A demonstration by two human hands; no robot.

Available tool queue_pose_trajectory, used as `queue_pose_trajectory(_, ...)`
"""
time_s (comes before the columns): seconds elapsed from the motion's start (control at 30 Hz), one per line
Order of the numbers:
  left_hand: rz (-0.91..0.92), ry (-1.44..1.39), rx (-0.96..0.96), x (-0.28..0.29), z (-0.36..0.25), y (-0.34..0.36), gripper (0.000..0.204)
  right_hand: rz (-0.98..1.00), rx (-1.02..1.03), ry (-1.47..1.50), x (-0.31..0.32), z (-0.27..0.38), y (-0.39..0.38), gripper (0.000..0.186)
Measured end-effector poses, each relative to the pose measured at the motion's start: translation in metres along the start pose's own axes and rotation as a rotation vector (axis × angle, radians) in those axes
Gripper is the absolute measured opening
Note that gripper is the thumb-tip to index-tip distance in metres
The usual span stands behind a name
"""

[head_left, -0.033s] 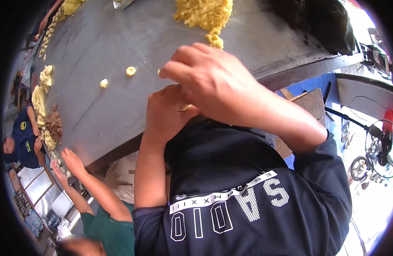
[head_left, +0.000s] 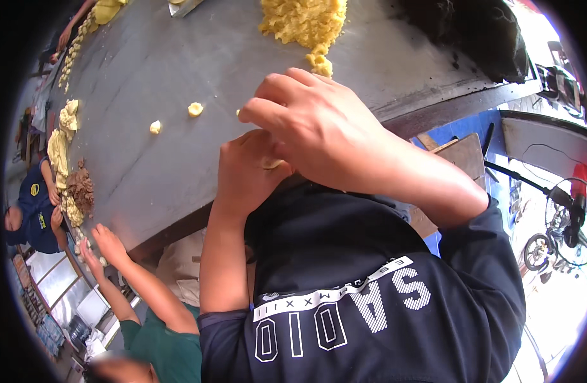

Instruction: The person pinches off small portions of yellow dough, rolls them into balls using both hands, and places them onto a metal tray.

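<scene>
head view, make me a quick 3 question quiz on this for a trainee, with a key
1. True or false: the crumbly yellow dough-like mound lies beyond the person's bare right hand, near the picture's top edge.
2. Choose one: on the smooth grey tabletop, as pictured, the crumbly brown heap lies at the
a) right side
b) centre
c) left side
3. Fill in: a small pale dough-like piece shows at the person's bare ____ hand, which the other partly covers.

Key: 1 true; 2 c; 3 left hand.
</scene>
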State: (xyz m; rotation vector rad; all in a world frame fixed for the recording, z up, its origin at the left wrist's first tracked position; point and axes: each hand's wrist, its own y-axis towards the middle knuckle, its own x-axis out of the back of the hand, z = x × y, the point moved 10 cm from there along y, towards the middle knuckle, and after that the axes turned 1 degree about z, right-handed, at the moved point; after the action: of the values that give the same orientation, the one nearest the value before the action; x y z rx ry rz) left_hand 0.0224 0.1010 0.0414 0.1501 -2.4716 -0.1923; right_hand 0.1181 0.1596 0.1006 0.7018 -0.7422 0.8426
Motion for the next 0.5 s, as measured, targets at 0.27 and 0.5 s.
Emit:
queue_pose_trajectory(0.27, 0.031, -0.515, -0.041, 0.003, 0.018, 0.006, 0.044, -0.144, 0.017, -0.420, 0.021, -0.091, -0.004, 0.020)
queue_pose_trajectory(0.5, -0.032, -0.564, -0.040, 0.016, 0.019, 0.000, 0.046, -0.153, 0.025, -0.112, 0.031, -0.079, -0.026, 0.021)
